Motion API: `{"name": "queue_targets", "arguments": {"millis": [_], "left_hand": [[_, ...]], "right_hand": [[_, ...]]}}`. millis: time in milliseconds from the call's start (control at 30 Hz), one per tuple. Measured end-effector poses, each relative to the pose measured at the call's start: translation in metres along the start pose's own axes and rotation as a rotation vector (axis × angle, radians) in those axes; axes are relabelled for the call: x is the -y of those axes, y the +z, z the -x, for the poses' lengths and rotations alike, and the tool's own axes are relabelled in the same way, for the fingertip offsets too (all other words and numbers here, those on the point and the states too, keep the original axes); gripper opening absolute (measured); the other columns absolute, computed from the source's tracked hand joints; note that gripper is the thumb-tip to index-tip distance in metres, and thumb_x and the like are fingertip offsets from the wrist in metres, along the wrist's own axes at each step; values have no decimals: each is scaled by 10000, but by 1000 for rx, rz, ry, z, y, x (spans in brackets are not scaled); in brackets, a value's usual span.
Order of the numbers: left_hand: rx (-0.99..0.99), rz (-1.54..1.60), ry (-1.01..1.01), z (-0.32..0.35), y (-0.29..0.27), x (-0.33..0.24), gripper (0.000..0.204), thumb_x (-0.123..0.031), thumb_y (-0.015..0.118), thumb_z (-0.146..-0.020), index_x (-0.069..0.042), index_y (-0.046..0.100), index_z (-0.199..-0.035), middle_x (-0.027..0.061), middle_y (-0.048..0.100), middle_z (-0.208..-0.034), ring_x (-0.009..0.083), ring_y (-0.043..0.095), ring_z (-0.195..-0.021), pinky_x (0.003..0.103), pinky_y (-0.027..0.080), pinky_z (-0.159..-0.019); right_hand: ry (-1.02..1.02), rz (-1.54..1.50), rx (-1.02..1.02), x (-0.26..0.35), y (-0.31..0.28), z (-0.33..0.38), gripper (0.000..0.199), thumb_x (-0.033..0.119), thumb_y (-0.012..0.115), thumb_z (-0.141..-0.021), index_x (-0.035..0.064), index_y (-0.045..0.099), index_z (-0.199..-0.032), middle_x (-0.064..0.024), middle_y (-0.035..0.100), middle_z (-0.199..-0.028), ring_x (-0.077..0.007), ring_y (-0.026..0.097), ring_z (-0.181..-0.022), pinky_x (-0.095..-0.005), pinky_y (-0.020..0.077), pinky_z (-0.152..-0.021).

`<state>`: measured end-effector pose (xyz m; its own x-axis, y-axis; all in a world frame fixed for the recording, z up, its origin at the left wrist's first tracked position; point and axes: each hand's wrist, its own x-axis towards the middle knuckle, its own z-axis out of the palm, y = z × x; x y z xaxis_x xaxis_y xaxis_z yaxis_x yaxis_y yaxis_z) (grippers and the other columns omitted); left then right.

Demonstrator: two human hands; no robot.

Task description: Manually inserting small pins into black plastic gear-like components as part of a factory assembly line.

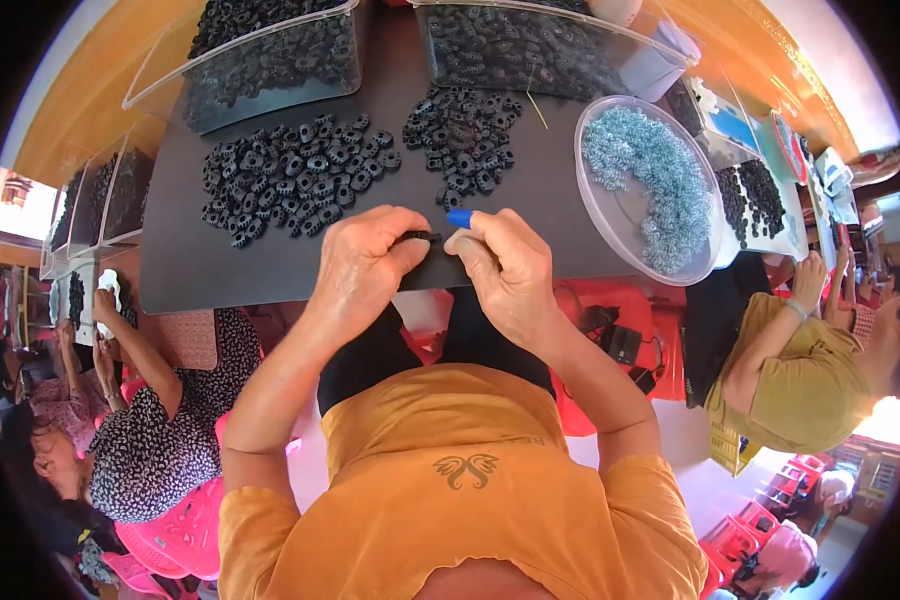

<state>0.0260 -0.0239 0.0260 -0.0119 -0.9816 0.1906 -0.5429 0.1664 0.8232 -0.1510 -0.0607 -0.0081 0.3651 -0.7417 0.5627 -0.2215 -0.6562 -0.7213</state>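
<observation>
Over the near part of the dark table mat (200, 280), my left hand (363, 258) pinches a small black plastic piece (420, 237) between thumb and forefinger. My right hand (511, 272) is just to its right, thumb and fingers pressed together by the piece's end; whatever they hold is too small to make out. Blue tape (459, 218) wraps one right fingertip, and a pale cover is on another. Beyond my hands lie a wide pile of black plastic pieces (295, 175) and a smaller pile of similar parts (462, 140).
Clear bins of black parts (270, 75) (520, 50) line the far edge. At right, a round clear tray (590, 200) holds small shiny bluish coils (660, 190). A thin stick (538, 110) lies beside it. Other people sit at left (165, 440) and right (800, 370).
</observation>
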Motion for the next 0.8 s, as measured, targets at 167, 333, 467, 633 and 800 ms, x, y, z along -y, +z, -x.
{"name": "queue_targets", "arguments": {"millis": [167, 333, 467, 633, 800], "left_hand": [[169, -434, 194, -20, -5, -3, 90, -61, 622, -715, -23, 640, -794, 122, 609, -738, 307, 610, -724, 383, 477, -641], [287, -795, 477, -26, 7, -13, 63, -61, 629, -644, -59, 580, -684, 94, 544, -705, 276, 569, -716, 378, 486, -611], [284, -916, 609, -21, 19, -8, 80, -97, 605, -661, -36, 566, -693, 83, 522, -700, 240, 544, -691, 324, 464, -559], [232, -962, 758, -15, 22, -7, 119, -114, 603, -638, -17, 567, -696, 76, 470, -677, 216, 493, -667, 301, 423, -513], [190, -999, 811, -12, 29, 4, 138, -104, 588, -580, 5, 550, -655, 73, 407, -654, 198, 434, -620, 296, 379, -488]], "right_hand": [[60, -9, -27, -4, 1, 2, 201, -68, 641, -803, -20, 623, -998, -84, 592, -770, -175, 556, -665, -281, 450, -594], [125, -71, -51, -5, 1, 2, 181, -73, 640, -788, -7, 628, -956, -87, 565, -751, -184, 555, -657, -292, 451, -593], [282, -354, -112, -3, -2, 6, 146, -83, 616, -816, -10, 632, -942, -74, 578, -782, -132, 576, -689, -261, 467, -616], [328, -541, -172, -10, 0, 12, 127, -75, 597, -843, -21, 620, -957, -45, 597, -814, -90, 587, -735, -230, 477, -653], [464, -658, -198, -3, -9, 2, 122, -43, 572, -872, -39, 622, -983, -64, 653, -847, -104, 619, -785, -237, 491, -719]]}}
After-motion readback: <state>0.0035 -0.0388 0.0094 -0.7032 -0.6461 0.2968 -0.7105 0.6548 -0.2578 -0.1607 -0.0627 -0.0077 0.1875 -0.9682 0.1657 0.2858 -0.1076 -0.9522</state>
